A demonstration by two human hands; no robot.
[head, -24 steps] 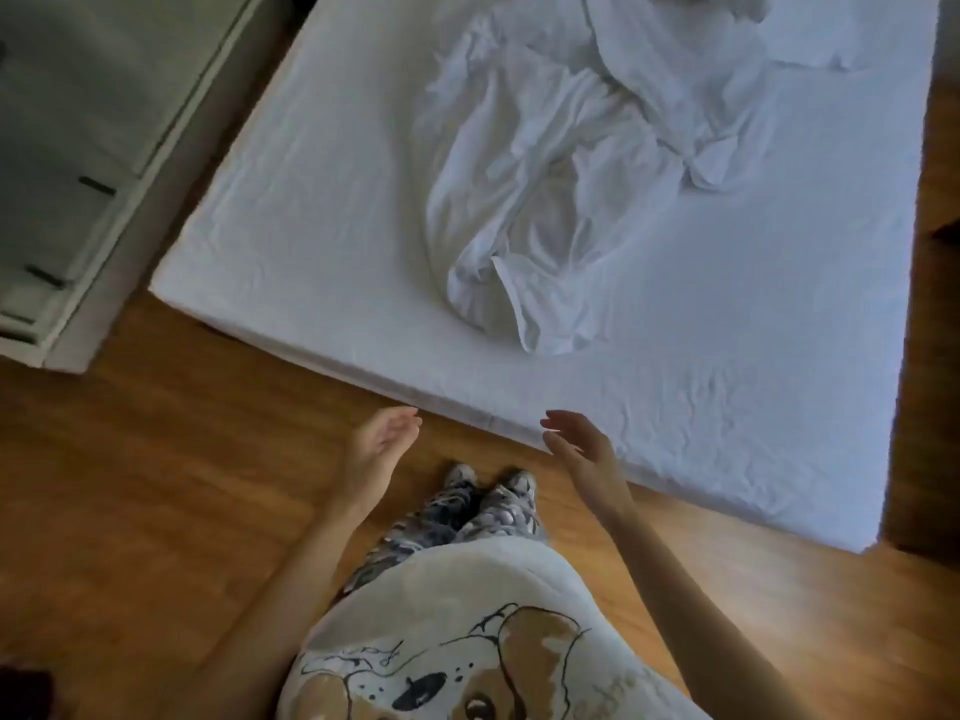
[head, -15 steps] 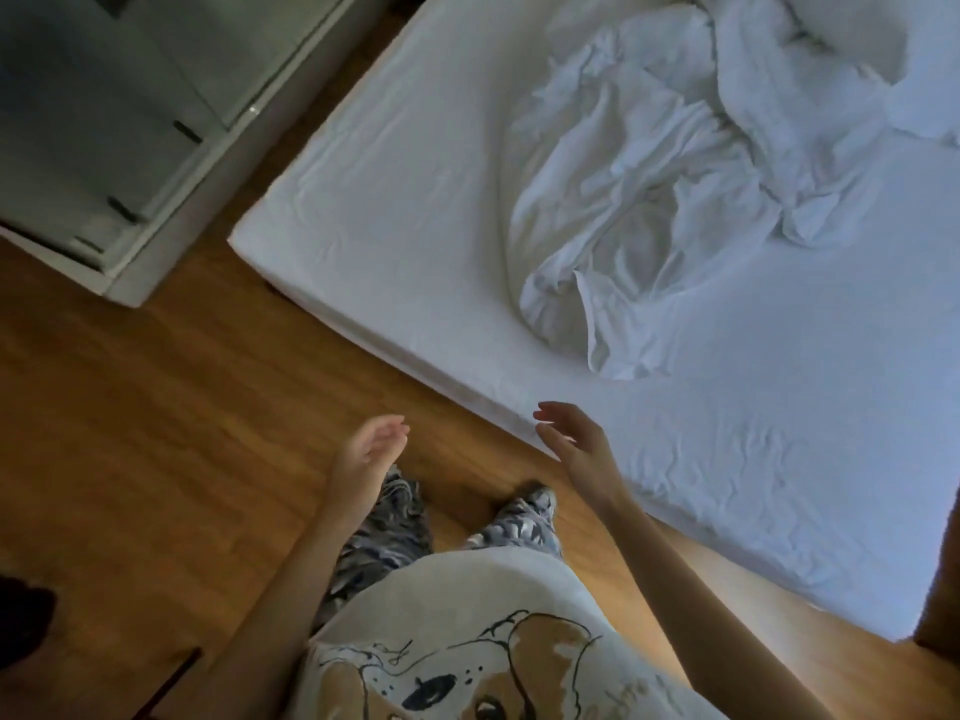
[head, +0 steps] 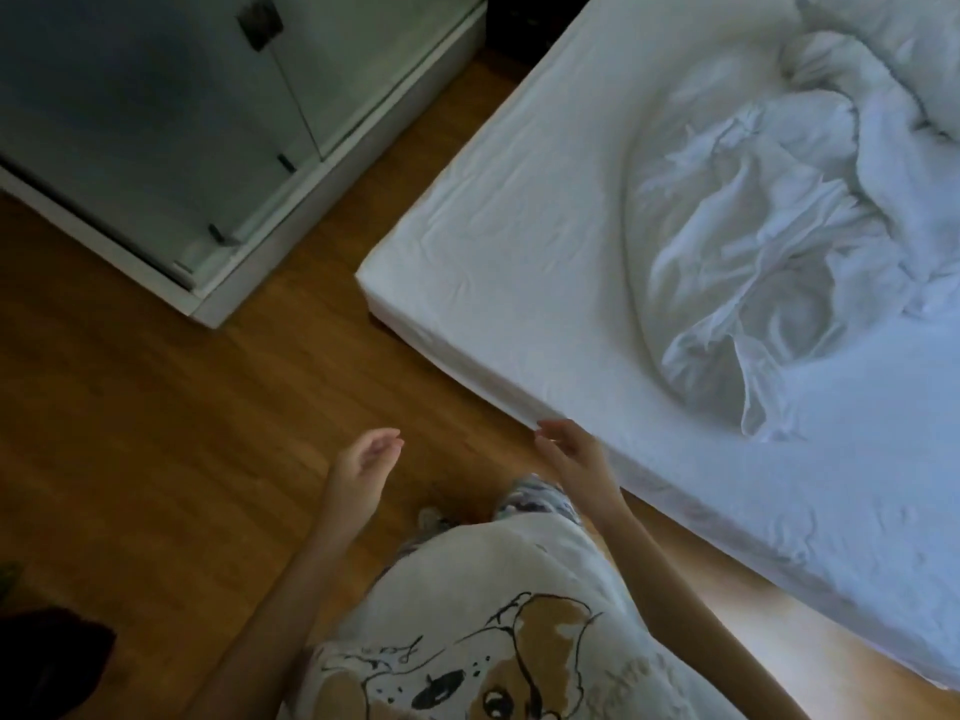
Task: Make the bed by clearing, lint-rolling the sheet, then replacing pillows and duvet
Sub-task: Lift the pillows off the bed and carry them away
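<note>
Bed (head: 519, 241) sits on the wood floor (head: 156, 433) with its white sheet (head: 857, 485) on; crumpled duvet (head: 769, 241) is heaped on the bed, toward its far side; both hands held out near the bed's near edge, holding nothing, fingers loose; right hand (head: 571, 454) is right at the edge, maybe touching; left hand (head: 361, 472) is over the floor; a pale cabinet (head: 208, 122) stands just past the bed's corner.
</note>
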